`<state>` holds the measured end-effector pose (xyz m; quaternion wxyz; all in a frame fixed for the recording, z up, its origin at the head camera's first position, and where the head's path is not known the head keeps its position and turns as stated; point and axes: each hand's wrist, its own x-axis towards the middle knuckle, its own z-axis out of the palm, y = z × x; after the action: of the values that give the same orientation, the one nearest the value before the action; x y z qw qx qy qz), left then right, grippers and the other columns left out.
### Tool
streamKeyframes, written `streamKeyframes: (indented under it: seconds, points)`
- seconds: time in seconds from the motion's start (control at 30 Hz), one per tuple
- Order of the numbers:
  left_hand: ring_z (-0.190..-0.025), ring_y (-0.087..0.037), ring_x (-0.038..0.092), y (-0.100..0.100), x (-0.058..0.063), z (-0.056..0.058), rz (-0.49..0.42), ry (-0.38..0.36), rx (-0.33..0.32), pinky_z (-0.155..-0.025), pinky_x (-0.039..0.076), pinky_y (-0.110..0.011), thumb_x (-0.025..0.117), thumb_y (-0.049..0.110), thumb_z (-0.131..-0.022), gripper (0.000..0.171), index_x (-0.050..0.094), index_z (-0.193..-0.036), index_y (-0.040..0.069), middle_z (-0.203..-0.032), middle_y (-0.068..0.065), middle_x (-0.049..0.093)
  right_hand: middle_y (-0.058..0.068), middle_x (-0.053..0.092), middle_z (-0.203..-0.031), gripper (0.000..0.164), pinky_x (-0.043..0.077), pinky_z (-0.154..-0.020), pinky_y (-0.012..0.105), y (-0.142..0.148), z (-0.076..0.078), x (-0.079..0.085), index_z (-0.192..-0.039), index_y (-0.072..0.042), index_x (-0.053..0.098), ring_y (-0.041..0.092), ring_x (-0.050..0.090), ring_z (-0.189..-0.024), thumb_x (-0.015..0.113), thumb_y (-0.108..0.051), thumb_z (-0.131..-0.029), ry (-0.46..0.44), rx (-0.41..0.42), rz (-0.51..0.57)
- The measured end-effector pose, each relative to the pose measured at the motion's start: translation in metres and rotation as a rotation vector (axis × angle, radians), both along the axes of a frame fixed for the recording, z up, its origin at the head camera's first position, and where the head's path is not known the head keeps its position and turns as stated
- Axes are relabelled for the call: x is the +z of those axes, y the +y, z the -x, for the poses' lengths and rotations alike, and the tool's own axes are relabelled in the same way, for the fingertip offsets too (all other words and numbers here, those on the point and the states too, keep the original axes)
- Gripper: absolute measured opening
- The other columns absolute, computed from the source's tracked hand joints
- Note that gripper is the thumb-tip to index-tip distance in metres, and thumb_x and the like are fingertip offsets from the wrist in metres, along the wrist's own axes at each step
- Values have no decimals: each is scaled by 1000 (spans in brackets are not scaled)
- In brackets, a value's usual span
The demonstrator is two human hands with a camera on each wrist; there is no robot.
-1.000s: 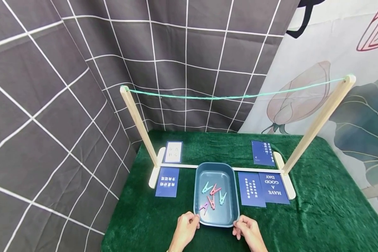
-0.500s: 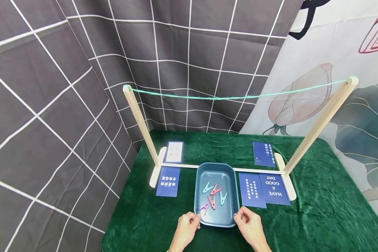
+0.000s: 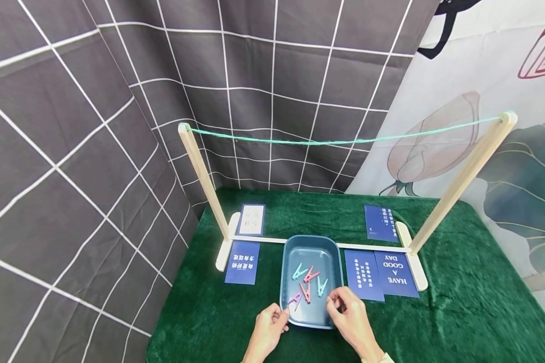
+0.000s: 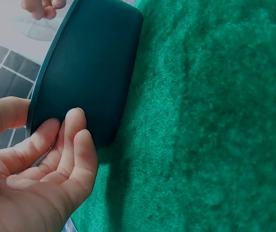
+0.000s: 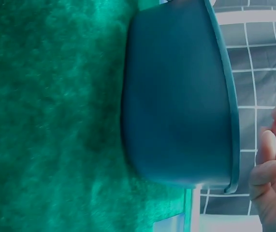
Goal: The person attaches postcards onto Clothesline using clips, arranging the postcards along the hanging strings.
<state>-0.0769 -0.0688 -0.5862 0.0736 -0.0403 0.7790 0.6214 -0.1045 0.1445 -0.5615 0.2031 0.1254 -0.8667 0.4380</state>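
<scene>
at the left end of a green-covered table (image 3: 431, 327), a wooden post (image 3: 204, 181) stands beside two cards, one white-faced (image 3: 252, 220), one blue (image 3: 242, 263). next along, the left hand (image 3: 267, 327) pinches the near-left corner of a blue plastic tray (image 3: 313, 254), set mid-table between the hands. inside lie a purple clothespin (image 3: 295, 300), an aqua clothespin (image 3: 296, 275), two red clothespins close together (image 3: 306, 294) (image 3: 310, 276) and a second aqua clothespin (image 3: 321, 289). the right hand (image 3: 351, 317) hangs over the near-right rim, fingers loosely curled, apparently gripping nothing. further right are three more blue cards (image 3: 365, 275) (image 3: 397, 273) (image 3: 380, 223) and a second post (image 3: 463, 184); a green cord (image 3: 309, 143) joins the posts overhead.

from where i stand, too hard a press by the left hand could tip the tray and spill the pins; a shove could jar the wooden crossbar (image 3: 372, 247) behind it. with the reds so close, fingers could drag one along with the other.

the tray hides the crossbar's middle, so i cannot tell whether it rests on it. from above, the right fingertips are partly masked; both forearms are cut off, and the cards' finest print is illegible.
</scene>
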Motion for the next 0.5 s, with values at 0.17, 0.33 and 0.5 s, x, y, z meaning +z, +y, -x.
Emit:
streamKeyframes:
  seconds: [0.17,0.33,0.5]
  points:
    - [-58,-16,61,-1,1,1,-26,-6,18,-56,48,-24,60,17,-87,27,47,-105,1,-71,-7,60,-16,45,-67,22,32,-51,11,-7,5,5,-73,-19,59,4,45,-57,68,0,-70,2,-14,-37]
    - [-59,-12,61,-1,3,2,14,-34,16,-57,46,-23,61,20,-86,52,39,-130,5,-69,-1,57,-18,46,-65,20,33,-49,16,-13,9,12,-73,-23,61,-1,41,-56,71,-6,-73,-62,-63,-98]
    - [-59,-14,62,-1,5,1,29,-24,-7,-61,45,-23,61,23,-86,54,42,-132,0,-69,-1,59,-19,50,-66,19,35,-50,18,-17,13,13,-75,-24,62,-2,41,-54,73,-9,-75,-108,-73,-109]
